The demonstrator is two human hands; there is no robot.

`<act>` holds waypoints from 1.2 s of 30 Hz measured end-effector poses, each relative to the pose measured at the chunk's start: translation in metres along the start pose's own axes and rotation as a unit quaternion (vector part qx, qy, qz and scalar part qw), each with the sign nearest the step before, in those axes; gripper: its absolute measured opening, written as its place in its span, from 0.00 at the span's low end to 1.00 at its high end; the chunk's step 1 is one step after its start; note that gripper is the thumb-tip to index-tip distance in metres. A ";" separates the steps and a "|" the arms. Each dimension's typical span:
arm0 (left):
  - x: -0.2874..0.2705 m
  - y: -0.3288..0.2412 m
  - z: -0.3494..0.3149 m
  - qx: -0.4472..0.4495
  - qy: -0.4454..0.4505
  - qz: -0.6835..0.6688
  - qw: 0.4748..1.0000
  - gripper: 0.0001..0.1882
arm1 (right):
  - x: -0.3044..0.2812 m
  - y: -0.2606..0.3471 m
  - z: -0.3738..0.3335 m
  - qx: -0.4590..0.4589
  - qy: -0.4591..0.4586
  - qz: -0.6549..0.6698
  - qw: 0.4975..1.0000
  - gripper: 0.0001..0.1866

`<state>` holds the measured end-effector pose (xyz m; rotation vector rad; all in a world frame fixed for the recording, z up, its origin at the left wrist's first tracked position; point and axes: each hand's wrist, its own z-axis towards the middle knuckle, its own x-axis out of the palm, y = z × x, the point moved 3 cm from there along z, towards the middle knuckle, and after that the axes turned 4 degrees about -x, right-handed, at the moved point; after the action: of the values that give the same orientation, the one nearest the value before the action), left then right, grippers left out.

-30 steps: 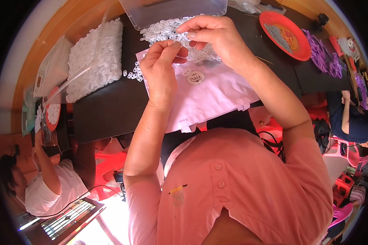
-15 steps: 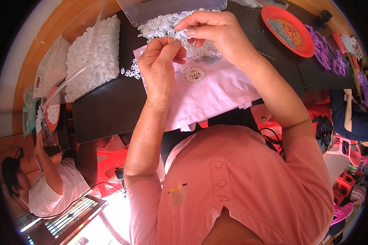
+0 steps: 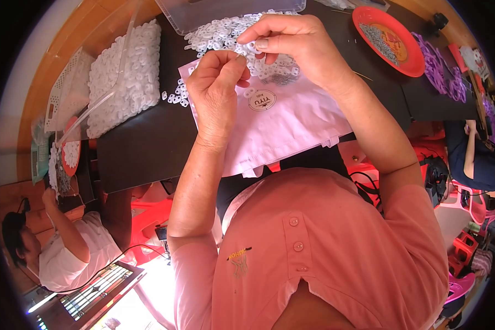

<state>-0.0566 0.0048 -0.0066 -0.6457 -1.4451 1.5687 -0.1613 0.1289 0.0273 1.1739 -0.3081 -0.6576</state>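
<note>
My left hand (image 3: 217, 80) is closed in a pinch above a pink cloth bag (image 3: 291, 118); what its fingertips hold is too small to make out. Close beside it, my right hand (image 3: 297, 47) grips a small white plastic piece (image 3: 252, 47) between thumb and forefinger. Beneath and beyond both hands spreads a loose heap of similar white plastic pieces (image 3: 217, 32), partly hidden by my fingers. A small pile of grey metal bits (image 3: 283, 80) lies on the bag, beside the right wrist.
A clear bin (image 3: 118, 82) full of white pieces stands left on the dark table (image 3: 143, 148). At far right are a red plate (image 3: 417, 65) of grey metal bits and purple plastic parts (image 3: 432, 69). A co-worker (image 3: 71, 242) sits at lower left.
My right hand has shifted slightly right, and the white piece at its fingertips shows more plainly. My left hand stays nearly in place. The co-worker's arm at lower left has lowered a little.
</note>
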 end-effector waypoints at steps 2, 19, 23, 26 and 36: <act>0.001 -0.001 -0.001 0.004 0.001 0.005 1.000 0.07 | 0.000 0.001 0.000 0.001 0.006 -0.001 1.000 0.12; 0.004 -0.002 -0.001 -0.006 0.009 -0.039 0.999 0.09 | 0.000 -0.010 0.000 0.067 -0.014 0.035 0.997 0.09; 0.006 -0.003 -0.002 0.000 0.020 -0.032 0.999 0.08 | -0.002 -0.010 0.000 0.057 -0.010 0.024 0.998 0.09; 0.004 0.000 -0.001 0.001 0.033 -0.029 0.999 0.06 | -0.002 -0.007 0.000 0.055 0.000 0.015 0.998 0.10; 0.001 0.003 -0.001 0.019 0.056 -0.032 0.998 0.04 | 0.002 -0.009 -0.002 0.072 0.049 -0.019 0.996 0.11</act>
<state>-0.0568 0.0061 -0.0092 -0.6489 -1.3371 1.4823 -0.1609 0.1271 0.0181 1.3478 -0.2540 -0.6166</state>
